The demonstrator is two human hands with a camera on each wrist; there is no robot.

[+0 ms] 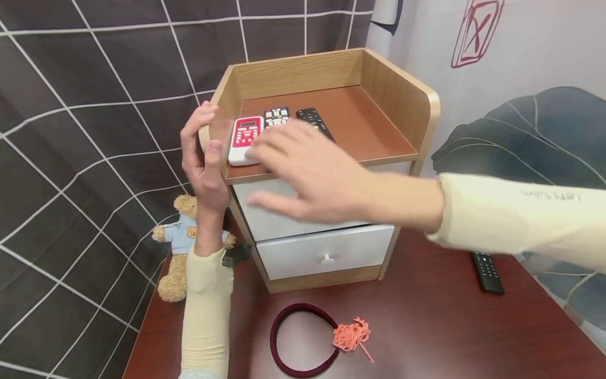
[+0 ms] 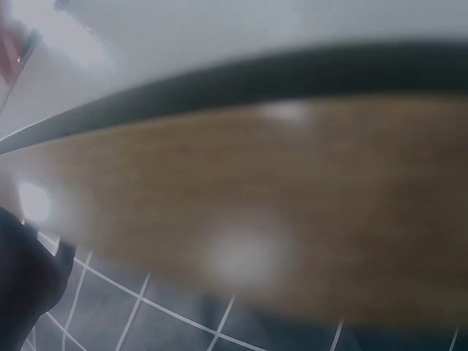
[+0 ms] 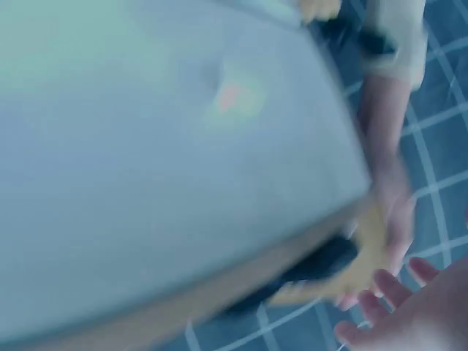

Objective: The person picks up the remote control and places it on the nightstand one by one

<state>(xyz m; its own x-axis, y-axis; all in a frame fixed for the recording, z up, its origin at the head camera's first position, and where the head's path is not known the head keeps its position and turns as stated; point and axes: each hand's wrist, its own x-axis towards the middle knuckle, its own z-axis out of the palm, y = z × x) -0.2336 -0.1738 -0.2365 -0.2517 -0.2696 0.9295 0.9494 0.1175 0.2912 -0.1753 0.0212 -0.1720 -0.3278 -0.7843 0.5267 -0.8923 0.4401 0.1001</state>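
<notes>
A small wood-trimmed cabinet [image 1: 388,84] with white drawers stands on a dark red table. My left hand [image 1: 203,163] holds its left side panel [image 2: 219,190], fingertips bent over the upper edge and thumb at the front. Blurred in the head view, my right hand [image 1: 317,173] reaches across the cabinet front with its fingers extended, holding nothing. Beyond those fingers, a red-and-white remote control [image 1: 247,131], a remote with pale buttons [image 1: 276,113] and a black remote [image 1: 312,117] lie on the brown top, the last two partly hidden.
A teddy bear [image 1: 180,237] in a blue shirt sits left of the cabinet. In front lie a dark red headband [image 1: 276,337] and a tangle of coral yarn [image 1: 351,334]. Another black remote [image 1: 487,273] lies at the table's right side. A gridded dark curtain [image 1: 118,131] hangs alongside.
</notes>
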